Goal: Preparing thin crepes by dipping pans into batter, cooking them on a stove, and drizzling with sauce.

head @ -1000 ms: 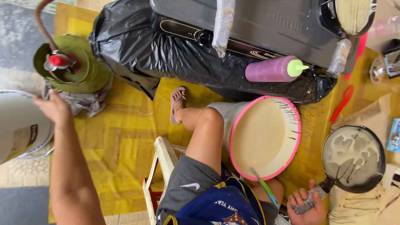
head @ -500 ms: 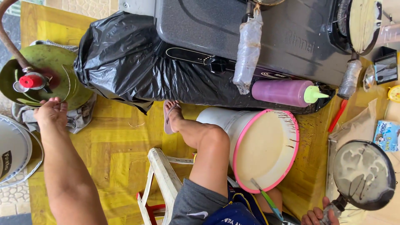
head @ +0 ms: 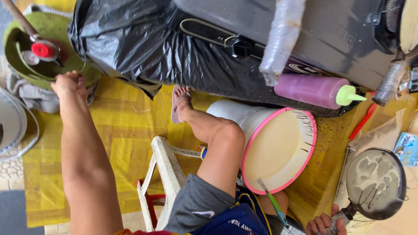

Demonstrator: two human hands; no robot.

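Note:
My left hand (head: 67,83) reaches far out to the upper left, its fingers curled on the rim of a green gas cylinder (head: 56,30) just below the red regulator knob (head: 43,50). At the bottom right edge, my right hand (head: 324,224) grips the handle of a dark round pan (head: 376,182) smeared with pale batter. Between my arms, my bare knee (head: 226,135) rises beside a white bucket with a pink rim (head: 305,161), full of cream batter.
A black plastic bag (head: 143,48) covers the base of a dark stove cart (head: 331,30). On the bag lies a purple squeeze bottle with a green nozzle (head: 313,90). A white stool (head: 167,174) stands under me on a yellow mat (head: 126,130). A green-handled tool (head: 274,202) leans at the bucket.
The view has shifted down and closer. My left hand has stayed at the cylinder's rim, and my right hand has kept hold of the pan handle.

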